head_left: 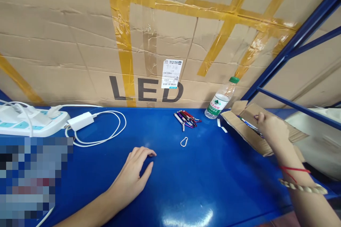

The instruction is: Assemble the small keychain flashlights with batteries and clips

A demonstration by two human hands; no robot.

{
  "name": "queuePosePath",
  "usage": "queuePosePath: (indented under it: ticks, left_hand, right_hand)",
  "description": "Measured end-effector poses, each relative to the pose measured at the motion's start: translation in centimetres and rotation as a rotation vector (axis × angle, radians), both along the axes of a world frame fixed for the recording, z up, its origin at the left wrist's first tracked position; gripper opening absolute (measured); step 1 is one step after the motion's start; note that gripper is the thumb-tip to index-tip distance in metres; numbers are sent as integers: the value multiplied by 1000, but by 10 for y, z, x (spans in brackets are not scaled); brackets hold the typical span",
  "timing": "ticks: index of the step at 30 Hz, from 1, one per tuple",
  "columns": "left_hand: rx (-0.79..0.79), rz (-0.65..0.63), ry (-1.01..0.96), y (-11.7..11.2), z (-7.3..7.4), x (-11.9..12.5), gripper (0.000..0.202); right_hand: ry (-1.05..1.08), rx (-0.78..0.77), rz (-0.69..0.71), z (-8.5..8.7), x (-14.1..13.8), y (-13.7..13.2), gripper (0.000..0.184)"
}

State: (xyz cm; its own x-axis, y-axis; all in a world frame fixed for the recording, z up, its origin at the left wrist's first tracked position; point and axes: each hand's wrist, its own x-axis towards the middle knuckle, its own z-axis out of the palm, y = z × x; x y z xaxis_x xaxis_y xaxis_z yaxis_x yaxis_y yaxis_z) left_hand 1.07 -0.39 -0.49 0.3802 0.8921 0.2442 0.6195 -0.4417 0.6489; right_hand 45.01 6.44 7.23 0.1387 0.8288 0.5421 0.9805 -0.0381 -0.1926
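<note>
My left hand [134, 173] rests on the blue tabletop with its fingers loosely curved and the thumb apart, holding nothing. Over at the right, my right hand [273, 129] reaches into an open cardboard box [236, 127], fingers pinched together. Whatever they may hold is too small or hidden to name. Beside those fingers, some slim blue and white items [249, 124] lie in the box. A silver carabiner [183, 145] lies on the table between my hands. Just behind it is a small pile of coloured metal cylinders with clips [185, 118].
A plastic water bottle [218, 101] with a green cap stands by the box. At the left are a white power strip [50, 127] and a charger [80, 121] with looped cable. A large taped carton [93, 60] backs the table; blue metal bars [290, 55] rise at the right.
</note>
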Motion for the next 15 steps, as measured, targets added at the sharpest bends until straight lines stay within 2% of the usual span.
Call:
queuePosePath:
  ticks: [3,5,7,8,9,10,11,13,15]
  left_hand:
    - [-5,10,20,2,0,0,18]
    - [-13,18,34,3,0,0,18]
    - [-10,30,42,4,0,-1,17]
    - [-4,37,44,4,0,-1,17]
    - [3,44,46,4,0,-1,17]
    - [8,48,47,4,0,-2,16]
    - [12,50,46,4,0,-2,16]
    - [13,49,44,4,0,-2,16]
    - [9,45,46,4,0,-2,17]
  right_hand:
    - [-46,37,-103,-10,-5,-7,54]
    - [-83,32,-44,-18,-32,-10,45]
    - [-120,-32,140,-26,-70,-13,36]
    - [-137,-97,296,-30,-89,-14,32]
    - [-147,-205,542,-34,-108,-16,32]
    - [-153,-287,713,-39,-124,-17,34]
    - [-173,-331,805,-43,-138,-17,34]
    - [-200,-359,855,-52,-155,-17,31]
    - [-194,-350,831,-58,-162,-17,28]
